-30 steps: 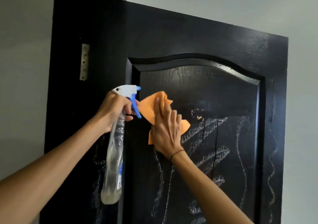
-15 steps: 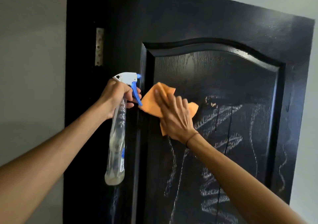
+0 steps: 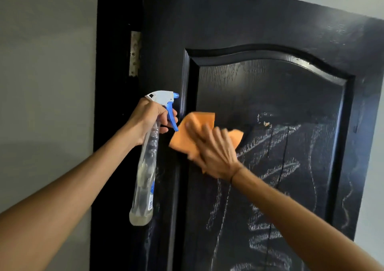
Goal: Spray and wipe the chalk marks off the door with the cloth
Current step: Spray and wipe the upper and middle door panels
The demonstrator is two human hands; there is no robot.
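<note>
A black panelled door [image 3: 259, 25] fills the view. White chalk marks [image 3: 276, 166] cover the right and lower part of its inset panel, and a wavy chalk line runs down its right stile. My right hand [image 3: 216, 152] presses an orange cloth [image 3: 187, 137] flat against the panel's left side, fingers spread and blurred. My left hand [image 3: 145, 121] grips the neck of a clear spray bottle [image 3: 145, 179] with a white and blue trigger head, held upright just left of the cloth, nozzle toward the door.
The door's hinge side and a metal hinge plate [image 3: 134, 54] are at the left, beside a grey wall [image 3: 45, 83]. More grey wall shows past the door's right edge.
My right hand and the cloth have slid a little along the left of the panel, rubbing. The view has shifted, moving the door rightward in frame. The bottle stays in my left hand.
</note>
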